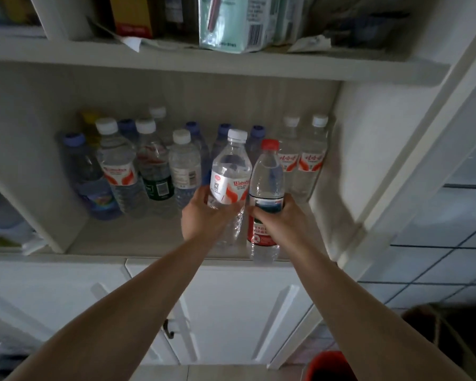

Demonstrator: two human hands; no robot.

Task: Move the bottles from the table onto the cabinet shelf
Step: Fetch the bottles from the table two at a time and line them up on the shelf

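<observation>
The left hand (204, 215) grips a white-capped bottle (230, 171), the right hand (279, 218) a red-capped bottle (267, 188), fingers wrapped around each, over the shelf (121, 237) front edge. Best lowered upright into the bare strip before the stored bottles (149, 166), without knocking them.

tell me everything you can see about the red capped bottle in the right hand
The red-capped bottle is clear ribbed plastic, cap on, with a dark band and a red label below it. It stands roughly upright at the front edge of the cabinet shelf. The right hand grips its middle. It is close beside the white-capped bottle held by the left hand.
</observation>
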